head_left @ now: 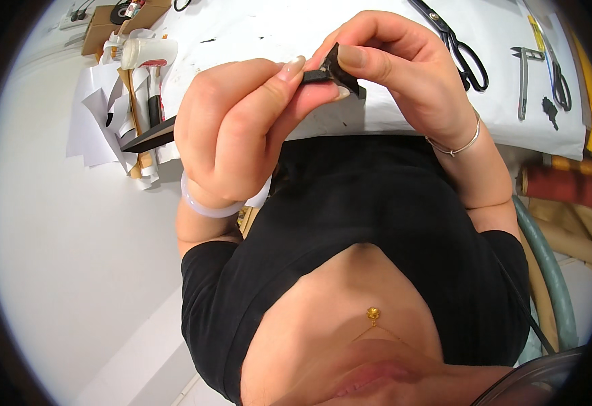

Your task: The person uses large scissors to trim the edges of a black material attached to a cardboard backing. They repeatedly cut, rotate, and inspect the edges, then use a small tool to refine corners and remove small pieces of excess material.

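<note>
1. The two hands work close together, above the near side of the white-covered table (255, 30). For good work, I think the left hand (231, 111) should serve as the clamp, and the right hand (411, 71) should make only the small movements.

2. The left fingers are narrow, pinching the black strip (148, 139) near their tips. This grip is better close to the worked end, so that the strip cannot bend or twist between the two hands.

3. The right thumb is pressed on a dark flap (340, 72), just beside the left fingertips; the other right fingers are partly hidden behind. Here the pressure should be even and slow, because a hard pull may tear or crease the thin edge.

4. About the look: the strip is black, straight and flat. Its long part sticks out to the left of the left fingers, and a short part shows between their tips. The middle is covered by the hand.

5. The flap is smaller, dark, somewhat shiny, with a pointed upper corner. It stands across the strip, between both sets of fingertips; whether they are one piece, I cannot tell.
</note>
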Demonstrator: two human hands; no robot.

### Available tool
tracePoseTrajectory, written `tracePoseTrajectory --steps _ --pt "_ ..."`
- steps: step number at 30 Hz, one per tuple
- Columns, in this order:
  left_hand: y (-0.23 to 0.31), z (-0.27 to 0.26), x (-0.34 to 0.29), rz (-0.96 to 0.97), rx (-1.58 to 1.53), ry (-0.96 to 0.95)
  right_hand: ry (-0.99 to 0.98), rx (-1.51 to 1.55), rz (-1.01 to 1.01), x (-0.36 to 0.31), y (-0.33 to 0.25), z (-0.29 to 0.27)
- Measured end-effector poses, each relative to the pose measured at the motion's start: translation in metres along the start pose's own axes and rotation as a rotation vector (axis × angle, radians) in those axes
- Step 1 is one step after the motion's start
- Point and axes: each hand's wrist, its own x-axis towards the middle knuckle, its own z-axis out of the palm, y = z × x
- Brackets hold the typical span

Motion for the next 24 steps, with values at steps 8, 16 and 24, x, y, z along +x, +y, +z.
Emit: tracePoseTrajectory --steps 8,16,24 --pt "-0.002 0.007 0.003 0.033 -0.019 0.070 -0.005 0.032 -0.040 -0.004 0.002 0.002" --pt "-0.003 0.004 0.004 0.055 -0.014 0.056 0.008 -0.001 -0.032 -0.006 -0.001 0.003" --pt "-0.008 0.007 0.001 0.118 -0.006 0.102 0.065 0.067 -0.064 -0.009 0.001 0.010"
